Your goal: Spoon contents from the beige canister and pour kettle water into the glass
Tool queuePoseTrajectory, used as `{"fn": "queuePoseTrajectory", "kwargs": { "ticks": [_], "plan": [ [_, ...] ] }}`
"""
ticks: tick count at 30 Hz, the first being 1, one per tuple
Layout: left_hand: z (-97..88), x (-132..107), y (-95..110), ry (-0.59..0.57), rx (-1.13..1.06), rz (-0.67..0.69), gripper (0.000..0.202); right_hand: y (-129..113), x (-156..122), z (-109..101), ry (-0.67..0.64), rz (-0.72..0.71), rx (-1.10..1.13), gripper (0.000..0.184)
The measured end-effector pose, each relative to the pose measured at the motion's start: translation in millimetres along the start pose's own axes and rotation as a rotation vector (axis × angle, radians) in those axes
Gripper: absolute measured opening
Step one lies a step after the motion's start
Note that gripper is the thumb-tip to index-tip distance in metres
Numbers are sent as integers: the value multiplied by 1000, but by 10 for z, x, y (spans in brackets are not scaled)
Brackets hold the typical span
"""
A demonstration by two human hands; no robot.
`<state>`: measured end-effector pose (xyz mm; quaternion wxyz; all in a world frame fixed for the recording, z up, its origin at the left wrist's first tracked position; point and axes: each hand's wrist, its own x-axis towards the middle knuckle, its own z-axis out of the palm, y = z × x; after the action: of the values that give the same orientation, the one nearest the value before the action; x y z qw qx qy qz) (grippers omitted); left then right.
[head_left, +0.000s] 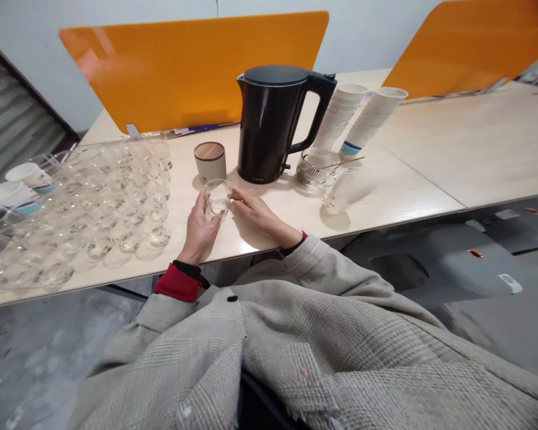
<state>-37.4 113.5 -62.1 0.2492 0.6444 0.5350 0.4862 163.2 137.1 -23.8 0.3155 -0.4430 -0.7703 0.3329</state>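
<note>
A small clear glass cup (218, 199) stands on the pale wooden table (385, 197) near its front edge. My left hand (200, 230) curls round the cup's left side, fingers touching it. On the cup's right, my right hand (260, 216) rests on the table with its fingertips against the glass. Just behind the cup sit a small beige jar with a wooden lid (210, 160) and a black electric kettle (273, 122).
Several clear glass cups (116, 203) fill the table's left part, with two paper cups (20, 186) at the far left. Right of the kettle are a glass strainer cup (316, 168), a tipped clear glass (345, 191) and two leaning paper-cup stacks (358, 116). Orange dividers (188, 65) stand behind.
</note>
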Motion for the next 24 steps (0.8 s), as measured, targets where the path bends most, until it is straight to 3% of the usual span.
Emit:
{"fn": "queuePoseTrajectory", "kwargs": {
  "ticks": [12, 17, 21, 24],
  "plan": [
    [-104, -134, 117, -27, -73, -79, 90, -37, -205, 112, 49, -31, -67, 62],
    [-101, -144, 22, 34, -128, -92, 88, 30, -298, 77, 98, -3, -57, 65],
    [-172, -150, -108, 126, -32, -76, 73, 96, -333, -55, 181, 66, -303, 63],
    [-227, -132, -135, 110, 174, -18, 64, 119, -276, -136, 149, 102, -503, 64]
  ]
}}
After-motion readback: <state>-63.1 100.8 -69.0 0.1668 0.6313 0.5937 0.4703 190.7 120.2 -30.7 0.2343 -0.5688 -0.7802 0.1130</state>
